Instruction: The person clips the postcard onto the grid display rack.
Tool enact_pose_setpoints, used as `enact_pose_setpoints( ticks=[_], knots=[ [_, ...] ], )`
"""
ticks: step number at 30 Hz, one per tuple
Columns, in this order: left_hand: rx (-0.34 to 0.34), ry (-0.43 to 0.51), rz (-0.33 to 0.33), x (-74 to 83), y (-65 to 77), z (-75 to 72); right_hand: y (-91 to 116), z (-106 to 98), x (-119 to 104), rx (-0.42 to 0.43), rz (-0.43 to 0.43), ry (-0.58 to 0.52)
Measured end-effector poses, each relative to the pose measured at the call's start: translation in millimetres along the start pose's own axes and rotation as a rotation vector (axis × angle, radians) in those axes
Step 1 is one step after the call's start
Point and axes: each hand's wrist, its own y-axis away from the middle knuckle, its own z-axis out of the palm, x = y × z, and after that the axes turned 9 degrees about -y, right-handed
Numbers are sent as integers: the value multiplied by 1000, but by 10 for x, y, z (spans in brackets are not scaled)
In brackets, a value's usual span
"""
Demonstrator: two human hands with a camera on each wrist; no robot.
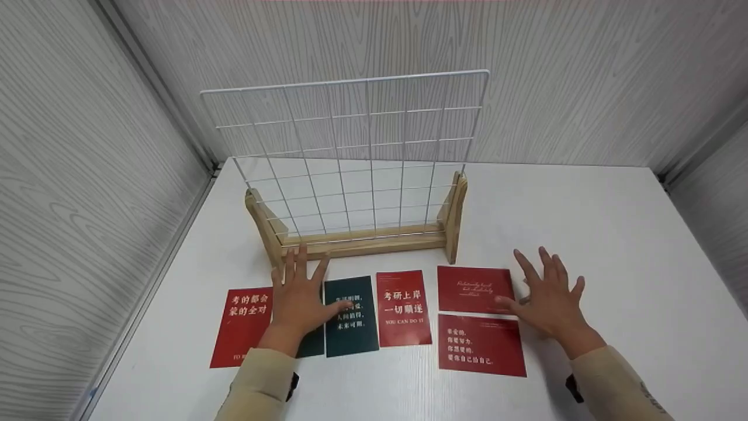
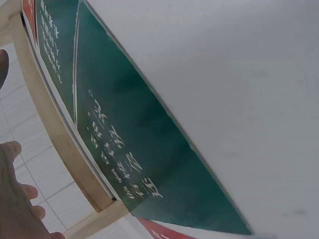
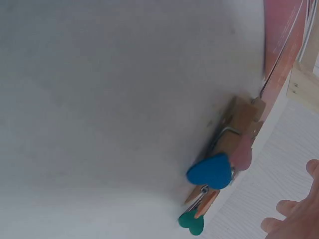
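My left hand (image 1: 299,304), fingers spread, hovers over or rests on the cards; which, I cannot tell. It partly hides a red card (image 1: 236,330) and a dark green card (image 2: 134,134). Right of it lie another dark green card (image 1: 350,345) and an upright red card (image 1: 404,334). Two wide red cards, an upper (image 1: 467,301) and a lower (image 1: 482,351), lie one below the other. Beside them my right hand (image 1: 549,301) is spread, its thumb over the upper card's edge. Wooden clothespins (image 3: 237,122) with blue, pink and green hearts lie near it, mostly hidden in the head view.
Behind the cards stands a white wire grid (image 1: 369,145) in a wooden stand (image 1: 374,248). The white table (image 1: 590,222) is bounded by a grey wood-grain panel (image 1: 555,88) at the back and others at the sides.
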Motion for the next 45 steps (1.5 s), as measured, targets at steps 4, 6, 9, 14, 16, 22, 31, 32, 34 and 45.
enact_pose_setpoints(
  ticks=[4,6,9,14,16,22,31,32,34,45],
  knots=[
    [-9,6,1,-60,7,10,10,-20,51,-4,-14,-19],
    [-10,5,2,-91,8,15,13,-34,71,-4,-21,-22],
    [-8,7,9,-147,17,21,13,-54,97,-2,-35,-31],
    [15,17,32,-246,50,42,9,-62,175,-9,-54,-49],
    [20,23,36,-281,66,54,10,-62,213,-15,-57,-49],
    [18,28,45,-394,115,75,27,-90,297,-27,-57,-70],
    [24,38,82,-584,218,125,63,-116,435,-50,-80,-106],
    [23,41,84,-608,232,129,69,-123,451,-52,-85,-106],
    [19,45,86,-659,257,141,86,-145,479,-54,-98,-114],
    [-12,119,79,-903,328,149,153,-214,656,-54,-120,-114]
  ],
)
